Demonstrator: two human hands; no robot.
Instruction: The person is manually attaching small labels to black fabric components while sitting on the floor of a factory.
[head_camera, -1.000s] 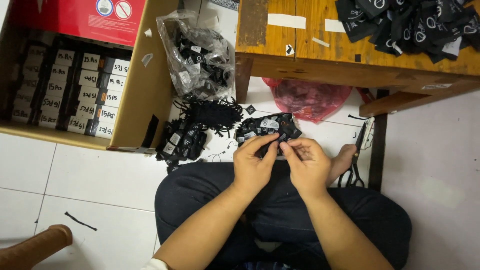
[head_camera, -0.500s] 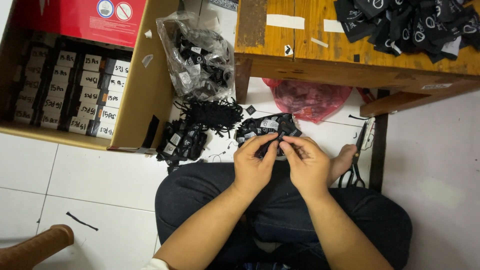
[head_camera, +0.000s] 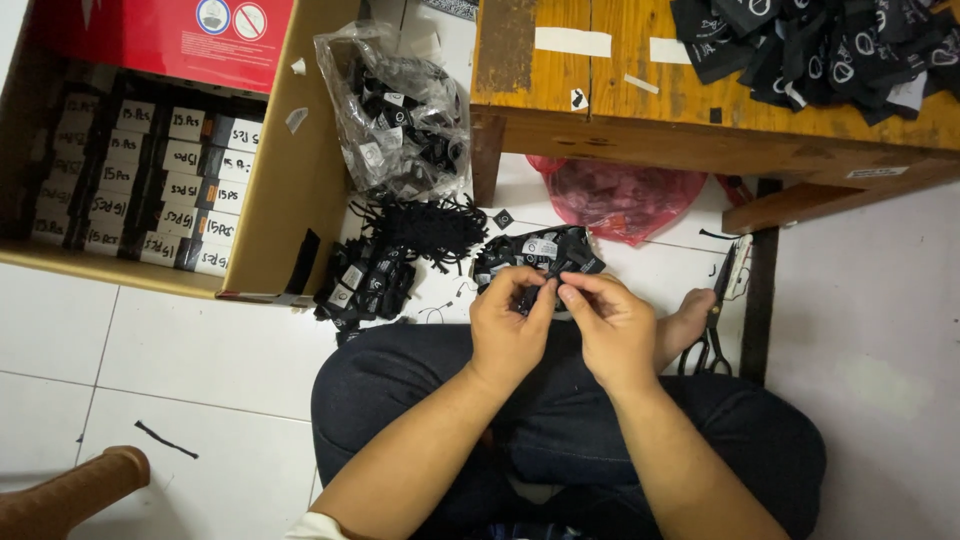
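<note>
**Pinching a small black tag above the lap**

Looking down, I see both hands meeting over my crossed legs. My left hand (head_camera: 508, 325) and right hand (head_camera: 612, 325) each have a narrow grip, thumb and fingertips closed on one small black tag (head_camera: 545, 290) held between them, just above my knees. Right behind it on the white tile floor (head_camera: 180, 350) sits a little heap of black tags (head_camera: 540, 255), with a tangle of black strings (head_camera: 435, 225) beside it. A clear bag of tags (head_camera: 400, 120) leans against the cardboard box (head_camera: 290, 180). Scissors (head_camera: 715, 320) lie by my foot, near the wooden desk (head_camera: 620, 110).
</note>
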